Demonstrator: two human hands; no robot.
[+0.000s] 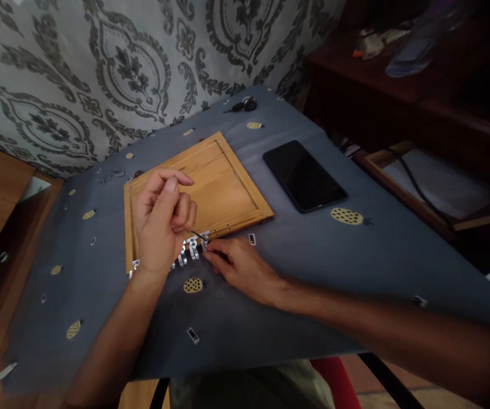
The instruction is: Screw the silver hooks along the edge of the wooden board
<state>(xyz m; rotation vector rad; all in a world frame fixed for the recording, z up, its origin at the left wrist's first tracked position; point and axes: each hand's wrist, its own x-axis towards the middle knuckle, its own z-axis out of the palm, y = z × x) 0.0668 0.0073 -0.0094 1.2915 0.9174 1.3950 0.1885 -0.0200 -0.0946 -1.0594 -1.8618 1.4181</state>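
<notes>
A framed wooden panel (202, 182) lies on the table, with a row of silver metal hooks (193, 249) along its near edge. My left hand (163, 213) is raised over the panel's near left part, fingers curled. From beside its lower fingers a thin dark rod (199, 234) slants toward the hook at the right end of the row; its other end is hidden. At that same hook, the thumb and fingertips of my right hand (238, 267) are pinched together, touching it. My left wrist covers part of the row.
A black smartphone (304, 176) lies right of the panel. Keys with a black fob (245, 105) rest at the table's far end. The patterned wall (134, 68) borders the back. A dark wooden desk (355, 79) bearing a clear bottle (410, 57) stands at the right.
</notes>
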